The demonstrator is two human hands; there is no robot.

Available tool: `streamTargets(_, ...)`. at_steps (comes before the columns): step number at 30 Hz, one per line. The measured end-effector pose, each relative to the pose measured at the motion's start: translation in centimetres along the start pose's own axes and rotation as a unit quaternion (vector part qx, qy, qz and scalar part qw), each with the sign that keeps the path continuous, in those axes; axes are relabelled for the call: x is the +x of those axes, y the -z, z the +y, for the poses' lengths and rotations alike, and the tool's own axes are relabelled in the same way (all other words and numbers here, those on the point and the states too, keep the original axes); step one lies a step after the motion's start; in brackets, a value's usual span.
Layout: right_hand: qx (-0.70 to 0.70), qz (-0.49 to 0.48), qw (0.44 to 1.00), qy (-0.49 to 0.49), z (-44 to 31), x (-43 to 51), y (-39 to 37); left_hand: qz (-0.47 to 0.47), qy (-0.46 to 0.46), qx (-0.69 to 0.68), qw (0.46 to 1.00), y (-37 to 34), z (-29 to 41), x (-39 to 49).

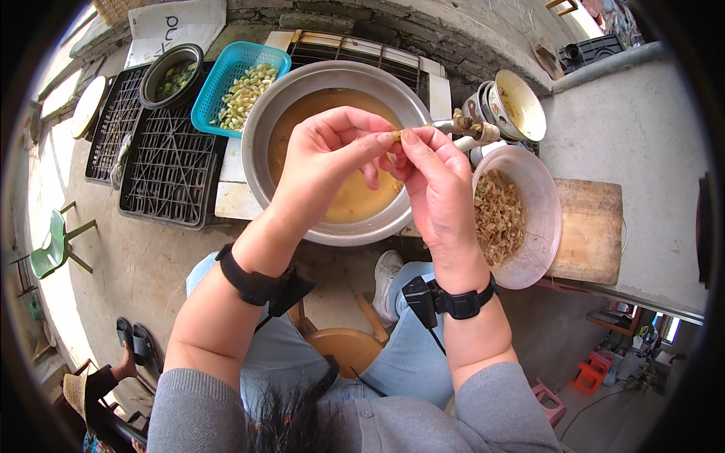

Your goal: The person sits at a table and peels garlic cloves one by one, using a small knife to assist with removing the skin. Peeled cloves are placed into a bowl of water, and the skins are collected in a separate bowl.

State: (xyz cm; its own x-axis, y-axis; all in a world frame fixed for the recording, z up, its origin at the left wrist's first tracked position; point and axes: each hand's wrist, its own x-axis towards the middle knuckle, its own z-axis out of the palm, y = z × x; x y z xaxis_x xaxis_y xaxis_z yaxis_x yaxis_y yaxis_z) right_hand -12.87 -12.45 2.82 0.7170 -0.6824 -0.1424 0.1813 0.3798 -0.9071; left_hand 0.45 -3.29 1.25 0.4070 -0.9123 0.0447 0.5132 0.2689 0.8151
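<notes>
My left hand (331, 150) and my right hand (439, 189) meet above a wide metal basin (362, 233). Between their fingertips they pinch a small yellowish piece (397, 136), apparently a garlic clove, partly hidden by the thumbs. Cloudy brownish water (354, 204) with a few floating bits fills the basin's lower part. To its left, a turquoise plastic basket (224, 73) holds many pale, peeled cloves (249, 93). Close to my right wrist stands a translucent pinkish tub (541, 226), with a heap of dry, papery skins (501, 218) inside.
A tap (481, 133) juts over the basin's right rim, near stacked enamel bowls (532, 107). A wooden board (592, 232) lies right of the tub. Black crates (170, 164) and a dark pot of greens (173, 79) stand left. Another person's foot (126, 362) shows lower left.
</notes>
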Motion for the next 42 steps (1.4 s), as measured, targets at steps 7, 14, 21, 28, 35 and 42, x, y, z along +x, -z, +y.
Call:
streamTargets(7,0.025,0.017,1.000,-0.008,-0.2,-0.2,-0.3,0.000,0.010,-0.018,1.000,0.0,-0.2,0.0)
streamTargets(14,0.041,0.031,0.999,-0.012,-0.1,-0.3,-0.6,-0.001,0.008,-0.004,1.000,0.0,-0.1,0.0)
streamTargets(21,0.008,0.031,0.999,0.002,0.0,-0.4,-0.5,0.002,0.012,-0.002,1.000,0.0,-0.4,0.1)
streamTargets(28,-0.040,0.067,0.997,0.027,0.5,-0.6,-0.8,0.023,0.040,-0.006,0.999,-0.2,-0.6,0.0)
streamTargets(35,0.046,0.069,0.997,-0.004,0.5,-0.5,-0.8,0.027,0.000,0.010,1.000,-0.7,-1.2,0.0)
streamTargets(42,-0.319,0.129,0.912,0.225,0.6,-0.1,-0.6,0.050,-0.043,0.104,0.992,-0.6,-1.4,-0.1)
